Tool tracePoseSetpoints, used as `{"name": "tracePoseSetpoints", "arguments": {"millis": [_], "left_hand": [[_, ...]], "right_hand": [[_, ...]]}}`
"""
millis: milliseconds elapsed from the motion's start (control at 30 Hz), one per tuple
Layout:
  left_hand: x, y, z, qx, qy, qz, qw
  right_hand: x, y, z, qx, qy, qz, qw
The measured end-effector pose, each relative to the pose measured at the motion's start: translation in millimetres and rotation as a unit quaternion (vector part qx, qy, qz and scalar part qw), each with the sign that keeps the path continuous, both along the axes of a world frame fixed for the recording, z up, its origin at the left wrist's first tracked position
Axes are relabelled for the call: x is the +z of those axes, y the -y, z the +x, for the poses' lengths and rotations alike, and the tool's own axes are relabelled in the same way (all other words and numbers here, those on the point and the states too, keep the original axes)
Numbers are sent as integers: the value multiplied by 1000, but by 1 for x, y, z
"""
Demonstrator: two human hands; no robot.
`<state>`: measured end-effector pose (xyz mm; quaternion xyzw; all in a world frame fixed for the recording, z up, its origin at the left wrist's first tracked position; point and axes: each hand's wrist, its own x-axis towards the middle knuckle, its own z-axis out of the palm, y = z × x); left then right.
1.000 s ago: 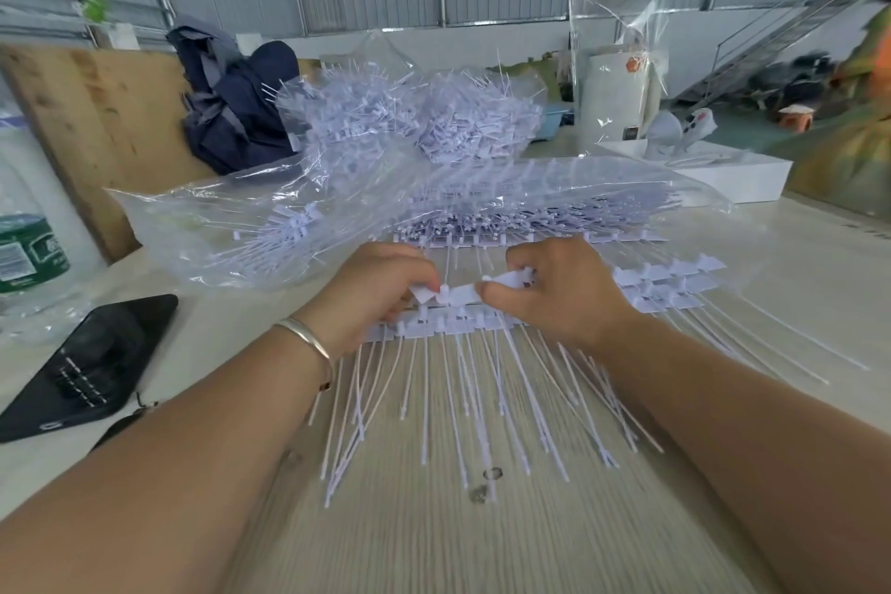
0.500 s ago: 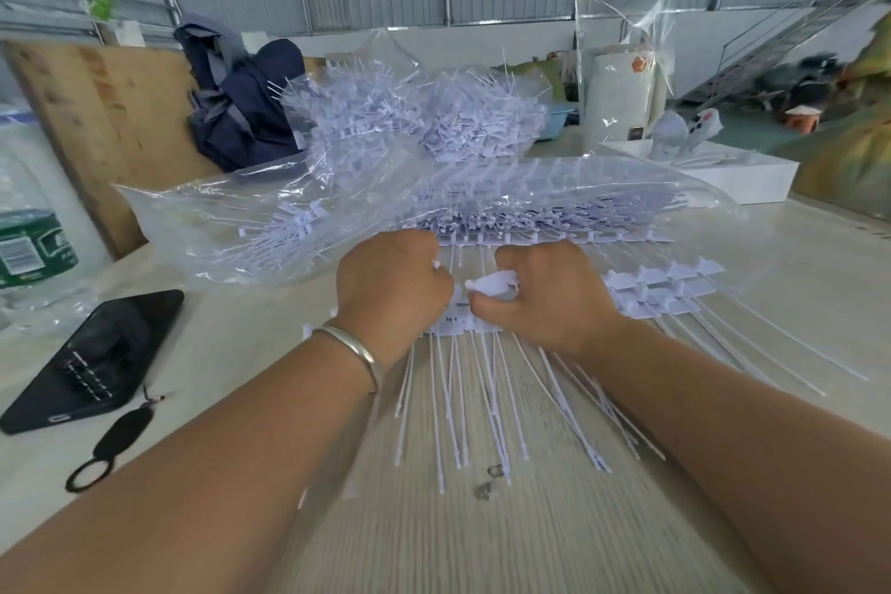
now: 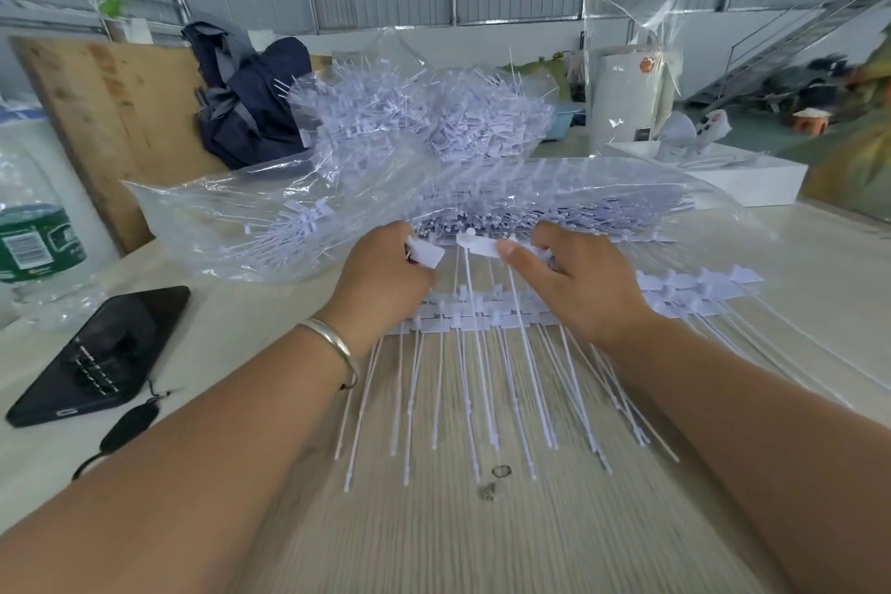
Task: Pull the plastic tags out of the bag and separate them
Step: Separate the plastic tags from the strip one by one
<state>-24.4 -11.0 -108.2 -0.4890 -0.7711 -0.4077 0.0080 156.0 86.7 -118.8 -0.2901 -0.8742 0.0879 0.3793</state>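
Note:
A clear plastic bag [image 3: 231, 217] full of white plastic tags lies across the table in front of me. Rows of separated tags [image 3: 463, 367] lie fanned out on the wood below my hands, tails pointing towards me. My left hand [image 3: 381, 275] pinches one white tag head [image 3: 426, 253]. My right hand [image 3: 573, 280] pinches another tag [image 3: 482, 246] between thumb and fingers, its long tail hanging down over the rows. The two held tags are a small gap apart. A heap of loose tags [image 3: 424, 116] sits behind the bag.
A black phone [image 3: 106, 352] and a strap lie at the left, beside a water bottle [image 3: 33, 241]. A dark blue bag [image 3: 250, 106] leans on a wooden board. A white box [image 3: 742, 178] stands at the back right.
My hands moved up and apart from the tag rows. The joined piece they held together is now split, one tag in each hand.

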Motion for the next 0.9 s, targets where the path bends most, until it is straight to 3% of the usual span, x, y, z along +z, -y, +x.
{"name": "tracePoseSetpoints", "arguments": {"millis": [67,133,200,267,433,667,767,900], "left_hand": [[1,1,5,-2,8,19,1000],[3,1,9,-31,129,26,991],[5,4,12,-79,287,20,954],[6,7,13,-131,354,9,926],[3,10,13,-188,303,-16,934],[7,10,9,-143,382,24,913],[15,12,10,-197,463,35,864],[22,16,13,-311,570,27,760]], "right_hand": [[-1,-2,0,5,3,0,1000],[-2,-3,0,10,8,8,1000],[-2,-2,0,21,12,14,1000],[-3,-1,-1,26,19,25,999],[-4,-1,-4,31,43,47,997],[-1,-3,-4,49,10,19,999],[3,-3,-3,41,-1,22,999],[10,7,-5,78,-51,30,995]]}}
